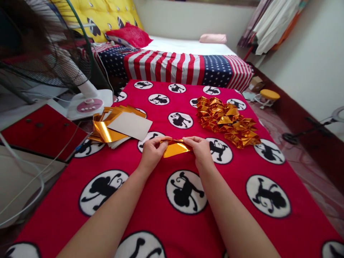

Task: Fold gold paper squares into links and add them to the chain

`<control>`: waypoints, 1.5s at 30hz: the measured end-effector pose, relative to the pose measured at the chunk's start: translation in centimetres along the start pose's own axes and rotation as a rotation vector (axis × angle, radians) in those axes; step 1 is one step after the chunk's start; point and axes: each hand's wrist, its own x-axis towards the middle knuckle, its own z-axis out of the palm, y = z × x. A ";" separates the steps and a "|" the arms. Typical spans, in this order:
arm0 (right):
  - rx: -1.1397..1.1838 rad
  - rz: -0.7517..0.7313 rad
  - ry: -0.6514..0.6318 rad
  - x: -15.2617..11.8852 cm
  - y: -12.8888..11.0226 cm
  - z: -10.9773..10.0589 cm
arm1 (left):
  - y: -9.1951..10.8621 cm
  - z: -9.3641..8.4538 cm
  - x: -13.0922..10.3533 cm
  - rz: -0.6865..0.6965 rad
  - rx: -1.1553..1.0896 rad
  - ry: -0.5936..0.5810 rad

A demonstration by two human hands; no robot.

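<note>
Between my two hands a sheet of shiny gold paper (176,149) is stretched just over the red cloth, its far edge folded over. My left hand (153,150) pinches the sheet's left end between thumb and fingers. At the opposite end my right hand (199,147) grips it the same way. A loose stack of gold sheets (103,132) lies to the left, with a pale sheet (131,124) face up on top. Folded gold paper pieces (225,120) are heaped on the right, beyond my right hand.
A red cloth with monkey prints (161,182) covers the surface under my hands. A fan (87,102) stands at the left beside a dark red panel (40,129). Behind is a bed with a striped cover (163,68). A yellow stool (269,95) sits on the floor at right.
</note>
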 end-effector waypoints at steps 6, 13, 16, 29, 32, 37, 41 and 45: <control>-0.016 -0.002 -0.008 0.1 0.0 -0.1 | -0.5 -0.1 0.0 -0.026 -0.048 -0.015; 0.034 -0.019 -0.015 0.3 0.3 -0.6 | -0.8 -0.1 0.0 -0.125 -0.200 0.055; 0.057 0.002 -0.076 0.6 0.3 -1.1 | -1.1 -0.4 0.3 -0.109 -0.191 0.079; -0.795 -1.090 0.046 -2.3 0.5 -0.1 | 0.1 0.3 -0.5 -0.166 -0.229 -0.074; -0.868 -1.123 0.017 -2.7 0.7 0.5 | 0.3 0.6 -0.6 -0.204 -0.285 -0.073; -0.875 -1.137 0.002 -2.9 0.7 0.8 | 0.6 0.7 -0.6 -0.215 -0.318 -0.041; -0.897 -1.167 0.012 -3.0 0.8 0.9 | 0.3 0.8 -0.6 -0.225 -0.338 -0.035; -0.881 -1.182 -0.007 -2.9 1.1 1.0 | -0.1 0.6 -0.5 -0.234 -0.312 0.001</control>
